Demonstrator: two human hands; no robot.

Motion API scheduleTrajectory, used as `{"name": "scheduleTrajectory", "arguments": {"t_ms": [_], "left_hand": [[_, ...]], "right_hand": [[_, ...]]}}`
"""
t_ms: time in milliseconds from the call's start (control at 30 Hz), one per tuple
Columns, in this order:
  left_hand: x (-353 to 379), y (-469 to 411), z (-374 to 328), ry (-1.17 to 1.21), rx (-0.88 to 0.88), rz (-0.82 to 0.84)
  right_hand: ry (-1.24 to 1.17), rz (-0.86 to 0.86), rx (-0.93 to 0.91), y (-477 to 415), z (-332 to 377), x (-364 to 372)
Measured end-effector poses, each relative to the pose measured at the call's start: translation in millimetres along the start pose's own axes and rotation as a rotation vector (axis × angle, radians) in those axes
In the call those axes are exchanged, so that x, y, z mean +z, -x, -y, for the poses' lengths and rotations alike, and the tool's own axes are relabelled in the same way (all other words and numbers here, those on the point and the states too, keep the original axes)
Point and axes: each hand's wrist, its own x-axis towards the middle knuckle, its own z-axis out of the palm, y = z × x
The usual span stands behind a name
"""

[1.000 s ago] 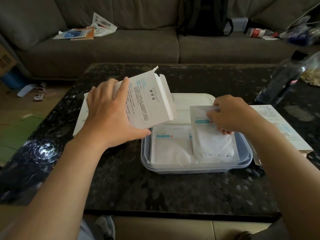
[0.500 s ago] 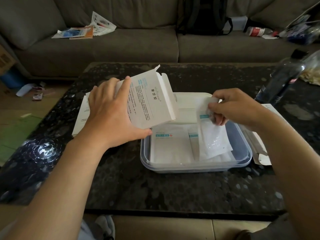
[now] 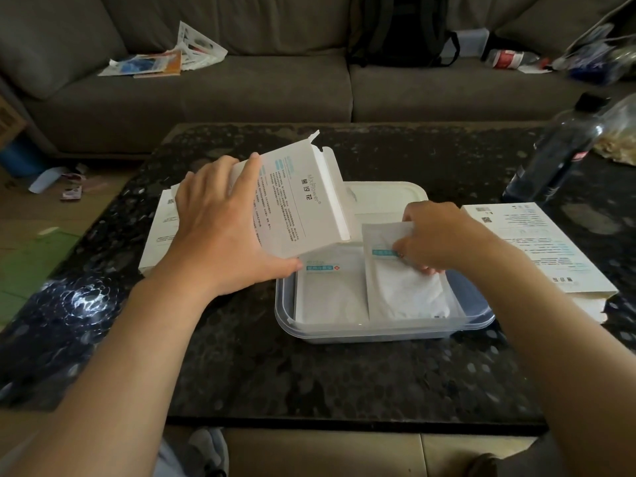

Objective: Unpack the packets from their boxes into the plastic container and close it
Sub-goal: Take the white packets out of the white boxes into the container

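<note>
Two hands busy. The left hand [image 3: 223,228] grips a white box [image 3: 299,204] by its near end, fingers spread over the printed face and thumb at the lower edge. The box is tilted, its opened flap end up and away, and is held over the far-left part of the plastic container [image 3: 378,333]. The right hand [image 3: 437,239] pinches the top edge of a packet [image 3: 402,284] near its blue label, fingers curled on it. That packet lies in the right half of the container. A second packet [image 3: 328,290] lies flat in the left half, just beside the first; whether their edges overlap cannot be told. The container is clear, uncovered, and sits mid-table on the dark speckled table [image 3: 309,373]. A white lid [image 3: 389,196] lies just behind it, partly hidden by the box and right hand. A second box [image 3: 161,232] lies flat on the table to the left, partly behind the left hand. A third box [image 3: 537,249] lies flat to the right of the container. A dark bottle [image 3: 557,156] stands at the far right. Behind is a grey sofa [image 3: 241,91] with loose papers [image 3: 161,56] and a black backpack [image 3: 402,29].
</note>
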Motion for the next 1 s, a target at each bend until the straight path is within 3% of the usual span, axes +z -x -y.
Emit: {"name": "scheduleTrajectory", "arguments": {"t_ms": [100, 200, 467, 700, 1000], "left_hand": [[1, 0, -1, -0.008, 0.011, 0.005], [0, 0, -4, -0.004, 0.015, 0.005], [2, 1, -5, -0.01, 0.031, -0.004], [4, 2, -8, -0.003, 0.045, -0.001], [3, 2, -8, 0.005, 0.038, 0.003]], "right_hand": [[0.238, -0.14, -0.083, 11, 7, 6], [0.288, -0.189, -0.173, 23, 19, 13], [0.185, 0.276, -0.236, 27, 20, 34], [0.269, 0.387, -0.162, 27, 12, 33], [0.289, 0.377, -0.147, 24, 8, 34]]}}
